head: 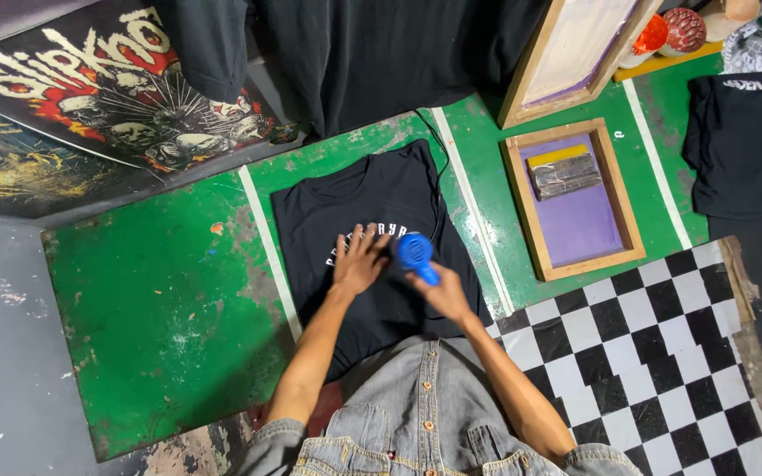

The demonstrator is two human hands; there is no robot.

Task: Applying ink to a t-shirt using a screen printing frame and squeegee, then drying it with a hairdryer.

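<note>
- Two bare hands work over a black T-shirt lying flat on a green table.
- Left hand presses open-palmed on its white print.
- Right hand grips a blue hair dryer aimed at that print; drying looks underway.

Left hand lies flat, fingers spread, on a black T-shirt spread over the green table. Right hand grips a blue hair dryer just above the shirt's white print. A wooden screen frame sits to the right.
</note>
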